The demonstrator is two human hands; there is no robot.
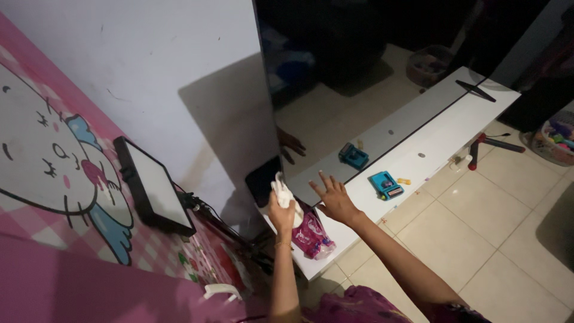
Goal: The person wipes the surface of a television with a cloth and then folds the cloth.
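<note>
A crumpled white cloth (pixel 283 192) sits in the grip of the left hand (pixel 281 214), whose fingers are curled tight around it, raised against the lower edge of a large dark television screen (pixel 359 78). The right hand (pixel 335 200) is just beside it, palm down with fingers spread wide, holding nothing, hovering over the white stand (pixel 442 137) at the screen's foot. Just below the left hand a pink packet (pixel 311 236) lies on the near end of the stand. Farther along the stand lies a small blue device (pixel 385 184), with its reflection showing in the screen. To the left, a flat panel light (pixel 152 185) on a tripod stands against a pink cartoon-cat wall covering (pixel 54 161). Pale tiles (pixel 478 239) cover the floor.
</note>
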